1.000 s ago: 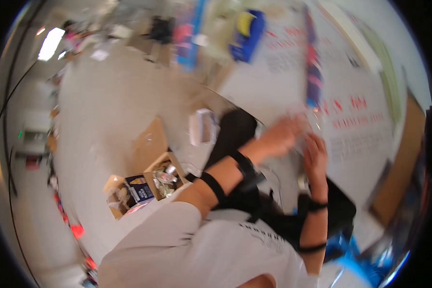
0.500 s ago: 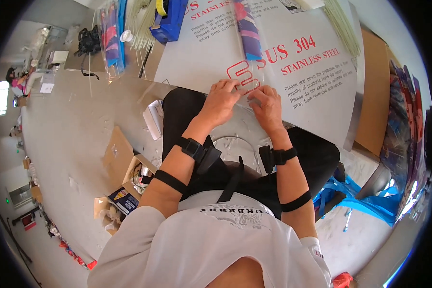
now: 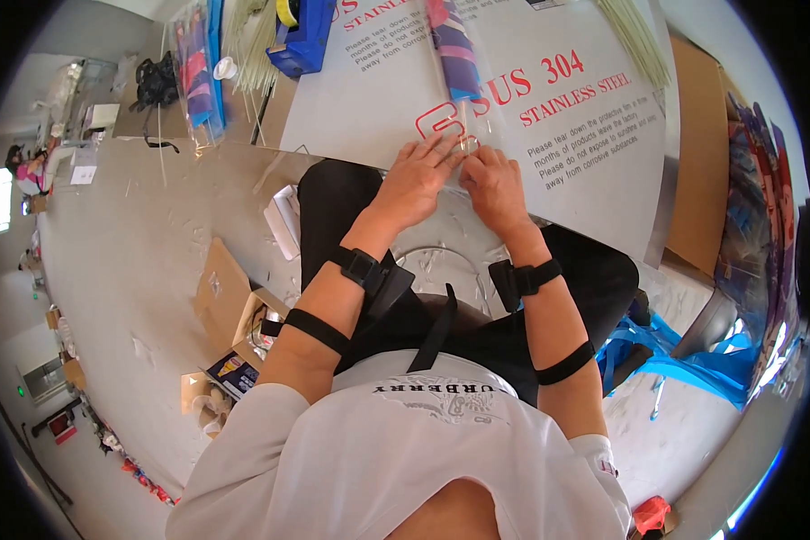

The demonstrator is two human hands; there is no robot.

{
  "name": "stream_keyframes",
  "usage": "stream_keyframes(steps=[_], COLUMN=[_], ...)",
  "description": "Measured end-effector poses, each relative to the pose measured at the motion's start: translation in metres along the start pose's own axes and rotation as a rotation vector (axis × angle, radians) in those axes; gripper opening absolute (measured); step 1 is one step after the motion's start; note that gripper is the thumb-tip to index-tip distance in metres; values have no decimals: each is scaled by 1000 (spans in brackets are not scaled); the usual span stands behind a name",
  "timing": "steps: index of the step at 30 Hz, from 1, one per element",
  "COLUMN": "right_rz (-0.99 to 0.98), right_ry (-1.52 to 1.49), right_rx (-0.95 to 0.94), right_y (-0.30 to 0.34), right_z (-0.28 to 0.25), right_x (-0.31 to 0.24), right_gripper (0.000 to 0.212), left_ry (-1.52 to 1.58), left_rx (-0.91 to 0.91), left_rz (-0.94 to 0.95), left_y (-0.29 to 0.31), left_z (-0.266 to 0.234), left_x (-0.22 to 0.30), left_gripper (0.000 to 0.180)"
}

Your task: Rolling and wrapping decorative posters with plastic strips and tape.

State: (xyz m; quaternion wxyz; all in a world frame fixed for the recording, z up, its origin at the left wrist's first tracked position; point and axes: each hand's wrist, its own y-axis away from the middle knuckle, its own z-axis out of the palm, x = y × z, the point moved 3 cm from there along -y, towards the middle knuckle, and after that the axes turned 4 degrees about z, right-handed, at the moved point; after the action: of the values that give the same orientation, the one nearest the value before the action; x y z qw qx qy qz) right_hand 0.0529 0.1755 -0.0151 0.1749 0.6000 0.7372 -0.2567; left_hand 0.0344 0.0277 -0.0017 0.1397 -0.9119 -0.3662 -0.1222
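Note:
A long clear plastic bag (image 3: 484,108) with a folded purple, blue and pink item (image 3: 454,54) inside lies on the film-covered metal tabletop (image 3: 369,108). At its near end, by the table edge, my left hand (image 3: 414,180) reaches over the plastic with long fingers and seems to grip it; its thumb is mostly hidden. Close beside it, my right hand (image 3: 495,187) has curled fingers pinching the same end. A shiny loop of clear material shows between the fingertips; whether it is bag film or tape I cannot tell.
A blue tape dispenser (image 3: 304,40) stands at the table's far left, beside pale thin strips (image 3: 247,45) and another bagged item (image 3: 198,76). More strips (image 3: 634,40) lie far right. Cardboard (image 3: 697,153) borders the right side. An open carton (image 3: 234,319) sits on the floor at left.
My left fingers have stretched farther over the bag's end, and my right fingers have curled in tighter. The whole view has shifted slightly.

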Motion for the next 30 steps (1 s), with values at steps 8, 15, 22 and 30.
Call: stream_keyframes(steps=[8, 15, 22, 30], right_rz=[-96, -61, -203, 24], right_ry=[52, -15, 125, -272], right_rx=[91, -2, 108, 62], right_y=[7, 2, 3, 13], right_z=[3, 3, 6, -18], right_x=[1, 5, -4, 27], right_gripper=[17, 30, 12, 6], left_ry=[14, 1, -46, -50], left_rx=[-29, -116, -119, -123], left_rz=[40, -16, 11, 36], left_y=[5, 6, 6, 4], left_z=[-3, 0, -1, 4], left_x=[4, 5, 5, 9], left_gripper=[61, 69, 68, 70])
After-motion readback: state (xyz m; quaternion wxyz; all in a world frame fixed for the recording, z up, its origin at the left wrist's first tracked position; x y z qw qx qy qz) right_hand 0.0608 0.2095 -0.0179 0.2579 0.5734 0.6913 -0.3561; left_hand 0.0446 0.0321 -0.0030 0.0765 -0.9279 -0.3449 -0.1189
